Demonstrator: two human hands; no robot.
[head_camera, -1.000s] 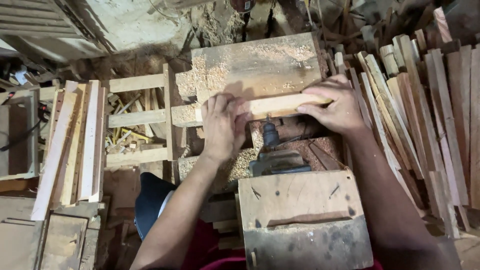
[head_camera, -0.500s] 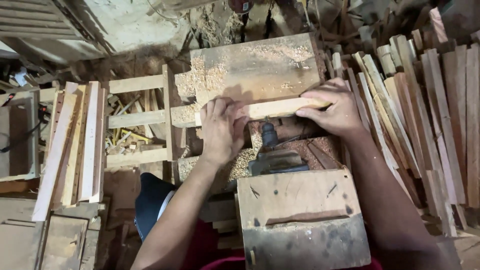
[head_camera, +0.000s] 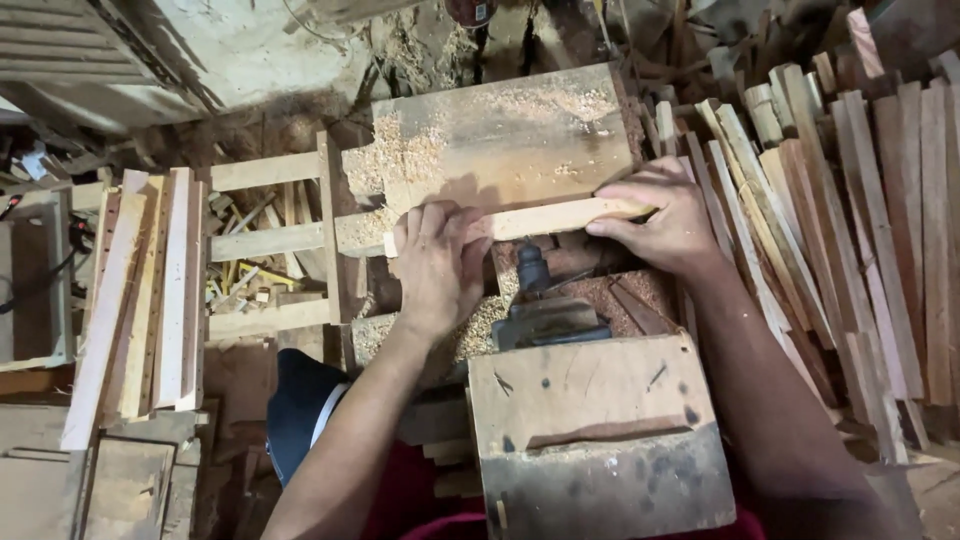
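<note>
The person is pressing a pale wooden slat (head_camera: 540, 218) flat across the near edge of a broad board (head_camera: 500, 135) that is dusted with sawdust, and everything else is sitting around that slat. The left hand (head_camera: 438, 262) is lying over the slat's left end, fingers bent down on top of it, clamped on the wood; the right hand (head_camera: 665, 218) is gripping the slat's right end, thumb underneath and fingers curled over the top, so both hands are holding the same piece and are well apart along its length. Just below the slat, between the two hands, a dark drill chuck (head_camera: 532, 270) is pointing up toward the wood, mounted on a dark metal body (head_camera: 548, 320); whether the bit is touching the slat I cannot tell. Nearer the person than the slat, a worn wooden box (head_camera: 595, 440) is covering the front of the machine. To the right of the slat, a large stack of similar slats (head_camera: 860, 230) is leaning in rows. To the left of the slat, a ladder-like wooden frame (head_camera: 265, 245) is lying flat, and further left a bundle of drilled strips (head_camera: 145, 300) is resting on end. Sawdust (head_camera: 400, 160) is heaped on the board just above the slat's left end
</note>
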